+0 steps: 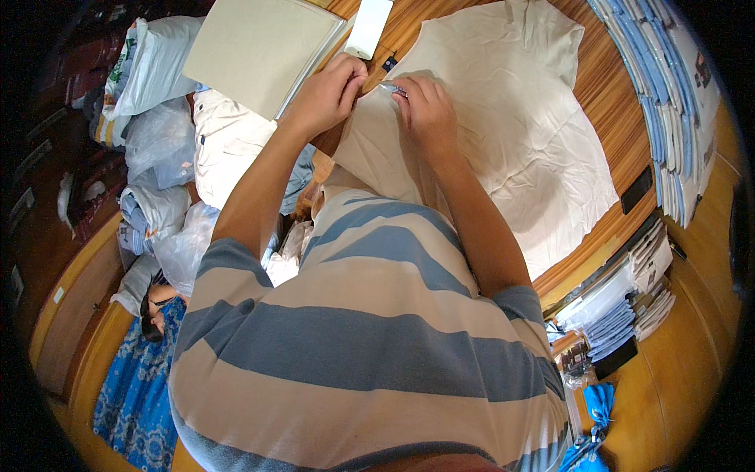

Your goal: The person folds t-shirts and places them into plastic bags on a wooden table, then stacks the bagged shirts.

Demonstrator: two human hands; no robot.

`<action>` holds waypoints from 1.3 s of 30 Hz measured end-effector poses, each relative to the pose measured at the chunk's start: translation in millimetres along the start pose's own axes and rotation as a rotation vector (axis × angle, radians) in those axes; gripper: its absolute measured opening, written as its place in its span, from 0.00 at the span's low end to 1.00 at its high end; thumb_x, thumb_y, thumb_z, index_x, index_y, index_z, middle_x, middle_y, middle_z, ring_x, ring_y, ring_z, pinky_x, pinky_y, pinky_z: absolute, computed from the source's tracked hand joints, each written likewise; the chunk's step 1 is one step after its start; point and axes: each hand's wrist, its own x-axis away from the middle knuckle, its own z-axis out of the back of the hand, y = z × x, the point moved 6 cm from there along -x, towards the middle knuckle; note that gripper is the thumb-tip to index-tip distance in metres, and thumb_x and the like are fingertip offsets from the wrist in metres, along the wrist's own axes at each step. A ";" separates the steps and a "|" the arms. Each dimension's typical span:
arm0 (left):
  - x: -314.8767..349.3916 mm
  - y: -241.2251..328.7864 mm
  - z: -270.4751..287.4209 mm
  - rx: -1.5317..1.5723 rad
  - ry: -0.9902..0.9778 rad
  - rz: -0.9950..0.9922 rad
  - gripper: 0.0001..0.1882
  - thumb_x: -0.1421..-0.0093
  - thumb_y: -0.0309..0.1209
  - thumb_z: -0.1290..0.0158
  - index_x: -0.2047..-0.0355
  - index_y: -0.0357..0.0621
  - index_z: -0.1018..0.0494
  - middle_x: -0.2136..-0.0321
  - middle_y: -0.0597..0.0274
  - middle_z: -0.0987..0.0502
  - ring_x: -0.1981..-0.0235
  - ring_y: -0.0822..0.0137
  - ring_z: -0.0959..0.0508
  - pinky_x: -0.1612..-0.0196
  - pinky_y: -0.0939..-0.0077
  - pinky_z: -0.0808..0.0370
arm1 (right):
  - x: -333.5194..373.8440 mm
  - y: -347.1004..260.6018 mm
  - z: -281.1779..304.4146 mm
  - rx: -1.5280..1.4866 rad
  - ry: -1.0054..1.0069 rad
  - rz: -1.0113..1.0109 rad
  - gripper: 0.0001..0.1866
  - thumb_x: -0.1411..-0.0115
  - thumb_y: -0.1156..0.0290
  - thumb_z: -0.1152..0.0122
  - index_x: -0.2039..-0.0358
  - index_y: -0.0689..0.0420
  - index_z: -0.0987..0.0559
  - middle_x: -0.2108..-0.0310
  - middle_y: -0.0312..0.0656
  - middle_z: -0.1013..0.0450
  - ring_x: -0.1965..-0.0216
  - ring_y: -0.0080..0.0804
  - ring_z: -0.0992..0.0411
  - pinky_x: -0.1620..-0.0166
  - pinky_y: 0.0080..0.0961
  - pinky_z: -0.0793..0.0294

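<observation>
A cream cloth garment (527, 118) lies spread and wrinkled on the striped wooden table (464, 9), its near left part hanging toward my lap. My right hand (427, 114) is over the garment's left edge, closed around a small silver pointed tool (393, 88) whose tip points left. Just to the left, my left hand (332, 90) is closed in a pinch beside the cloth's edge; whatever is between its fingertips is too small to make out. The two hands are close together but apart. A small black object (389, 63) lies on the table just beyond them.
A white phone-like slab (368, 30) and a large beige flat case (263, 51) lie beyond my left hand. Plastic bags (161, 141) and white clothes (224, 145) crowd the left. Folded shirts (657, 94) and a dark phone (636, 190) line the right. Another person (157, 311) is at lower left.
</observation>
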 end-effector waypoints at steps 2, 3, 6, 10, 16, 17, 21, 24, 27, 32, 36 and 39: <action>7.2 3.9 5.5 0.032 0.049 -0.035 0.04 0.31 0.27 0.49 0.58 0.41 0.30 0.60 0.52 0.25 0.60 0.47 0.22 0.58 0.60 0.25 | -0.4 2.0 -0.6 -0.037 -0.017 -0.032 0.16 0.41 0.72 0.31 0.53 0.58 0.20 0.56 0.47 0.23 0.54 0.50 0.25 0.50 0.42 0.25; 12.7 6.4 8.7 0.049 0.072 -0.055 0.04 0.31 0.26 0.50 0.59 0.41 0.30 0.61 0.51 0.25 0.60 0.47 0.22 0.57 0.61 0.25 | -0.8 4.2 0.0 -0.054 -0.025 -0.050 0.16 0.41 0.72 0.31 0.52 0.58 0.20 0.56 0.48 0.23 0.54 0.50 0.25 0.50 0.42 0.25; 80.8 18.8 14.6 0.128 -0.166 0.115 0.01 0.33 0.22 0.52 0.63 0.41 0.31 0.66 0.50 0.27 0.65 0.45 0.24 0.62 0.58 0.27 | 6.5 9.5 23.8 -0.069 0.010 -0.166 0.16 0.37 0.71 0.34 0.50 0.60 0.21 0.53 0.51 0.24 0.52 0.51 0.25 0.48 0.42 0.25; 235.7 -9.0 11.0 -0.540 -1.363 0.509 0.11 0.33 0.36 0.48 0.59 0.45 0.20 0.59 0.49 0.16 0.55 0.51 0.16 0.56 0.52 0.20 | 30.8 31.4 62.4 -0.023 -0.033 -0.320 0.15 0.34 0.69 0.36 0.49 0.58 0.21 0.51 0.51 0.25 0.50 0.51 0.25 0.46 0.43 0.25; 80.9 28.1 16.9 0.038 -0.214 0.268 0.11 0.34 0.35 0.40 0.53 0.52 0.18 0.61 0.55 0.17 0.59 0.54 0.17 0.58 0.61 0.20 | 61.3 57.5 79.8 -0.030 0.031 -0.479 0.16 0.32 0.65 0.38 0.47 0.57 0.21 0.51 0.50 0.25 0.50 0.52 0.24 0.46 0.43 0.24; 57.0 28.3 13.3 -0.101 -0.135 0.180 0.10 0.34 0.31 0.42 0.53 0.52 0.18 0.59 0.57 0.18 0.58 0.54 0.18 0.58 0.61 0.21 | 61.1 56.8 81.4 -0.010 0.033 -0.449 0.16 0.31 0.66 0.38 0.46 0.58 0.21 0.51 0.50 0.25 0.51 0.50 0.23 0.47 0.41 0.23; 4.6 19.5 -1.4 -0.300 0.013 0.041 0.12 0.34 0.33 0.40 0.51 0.55 0.17 0.57 0.63 0.19 0.57 0.55 0.18 0.56 0.62 0.20 | 67.8 56.5 90.3 0.013 0.048 -0.398 0.15 0.29 0.69 0.40 0.45 0.60 0.22 0.52 0.49 0.25 0.52 0.44 0.22 0.48 0.35 0.20; -8.6 16.2 -8.5 -0.262 0.018 -0.048 0.13 0.34 0.34 0.40 0.50 0.56 0.17 0.57 0.63 0.19 0.56 0.56 0.18 0.56 0.63 0.20 | 72.6 55.3 95.1 -0.039 0.071 -0.430 0.15 0.31 0.70 0.38 0.46 0.59 0.22 0.53 0.51 0.25 0.54 0.48 0.22 0.50 0.38 0.20; -13.7 12.3 -11.8 -0.248 0.033 -0.119 0.10 0.34 0.34 0.40 0.53 0.54 0.17 0.57 0.63 0.19 0.57 0.55 0.18 0.57 0.63 0.20 | 76.9 56.6 95.6 -0.051 0.098 -0.438 0.15 0.32 0.70 0.37 0.47 0.58 0.21 0.53 0.52 0.25 0.55 0.50 0.22 0.51 0.40 0.20; -13.1 10.1 -8.3 -0.278 0.073 -0.017 0.06 0.34 0.34 0.40 0.59 0.49 0.19 0.57 0.63 0.19 0.58 0.55 0.17 0.58 0.63 0.20 | 77.8 56.1 94.8 -0.028 0.083 -0.439 0.15 0.29 0.71 0.39 0.44 0.60 0.22 0.52 0.50 0.26 0.53 0.42 0.22 0.48 0.34 0.20; -2.7 14.5 7.0 -0.248 0.140 0.013 0.06 0.33 0.33 0.41 0.60 0.47 0.20 0.58 0.62 0.19 0.59 0.56 0.17 0.59 0.63 0.19 | 73.7 53.2 87.2 -0.046 0.042 -0.430 0.15 0.30 0.70 0.39 0.45 0.60 0.22 0.52 0.50 0.26 0.52 0.44 0.22 0.48 0.35 0.21; 1.1 17.4 12.1 -0.188 0.153 0.013 0.06 0.33 0.33 0.41 0.59 0.46 0.21 0.59 0.62 0.19 0.60 0.56 0.16 0.60 0.65 0.19 | 54.3 32.3 76.1 0.028 -0.035 -0.355 0.16 0.32 0.70 0.37 0.46 0.60 0.22 0.52 0.50 0.25 0.53 0.46 0.22 0.51 0.36 0.21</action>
